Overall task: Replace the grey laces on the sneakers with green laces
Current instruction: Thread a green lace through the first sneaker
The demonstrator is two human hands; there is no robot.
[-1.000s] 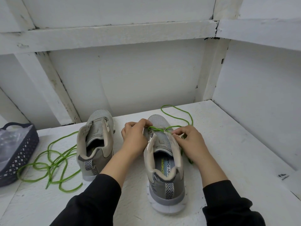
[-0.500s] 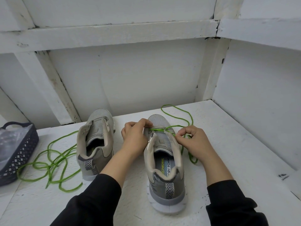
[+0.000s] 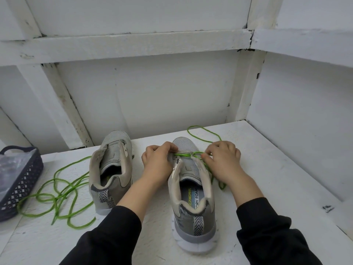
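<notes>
Right hand (image 3: 222, 159) creeps up-frame, pinching green lace (image 3: 184, 155) across centre sneaker (image 3: 193, 188); left hand (image 3: 158, 159) still pinches lace's other side. Threading barely begun.

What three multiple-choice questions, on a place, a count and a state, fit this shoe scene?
1. The basket stands: A) at the table's left edge B) at its right edge C) in its middle.
2. How many shoes stand there? A) one B) two C) three.
3. The right hand: A) lies flat B) pinches the green lace C) lifts the basket.
Answers: 1A, it sits far left, beyond the left sneaker; 2B, that one and the right sneaker stand side by side; 3B, its fingertips curl on the lace.
</notes>
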